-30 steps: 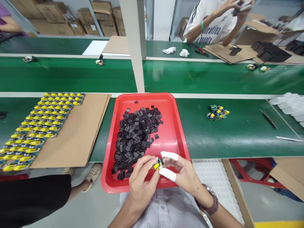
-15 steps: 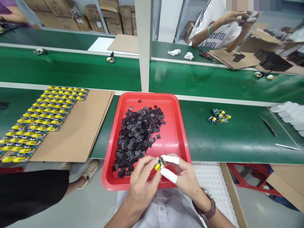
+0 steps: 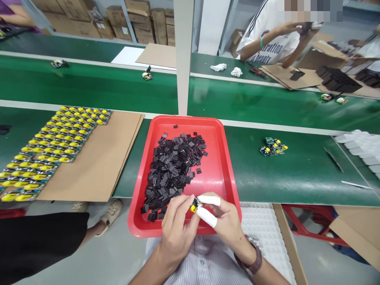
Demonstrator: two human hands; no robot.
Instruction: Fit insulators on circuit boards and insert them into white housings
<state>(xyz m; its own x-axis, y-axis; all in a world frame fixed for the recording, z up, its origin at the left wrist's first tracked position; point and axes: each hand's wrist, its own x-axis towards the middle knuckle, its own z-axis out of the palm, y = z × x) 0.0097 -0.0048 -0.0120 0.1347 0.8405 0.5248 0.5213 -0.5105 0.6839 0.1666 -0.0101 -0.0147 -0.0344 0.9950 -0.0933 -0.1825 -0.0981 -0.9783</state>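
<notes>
Fingers (image 3: 207, 217) of right hand (image 3: 228, 221), white-capped, reach further over the circuit board (image 3: 194, 207) than before — slightly parted, gripping it; left hand (image 3: 177, 227) pinches its other side.

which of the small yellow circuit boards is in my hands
The yellow-and-black circuit board over the red plastic tray, between your left hand and right hand; others lie on brown cardboard, green bench and green belt.

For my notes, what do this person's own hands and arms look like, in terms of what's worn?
The right hand has white finger covers on thumb and forefinger, and a watch with a dark brown strap at the wrist. The left hand shows no covers. No sleeves are visible.
</notes>
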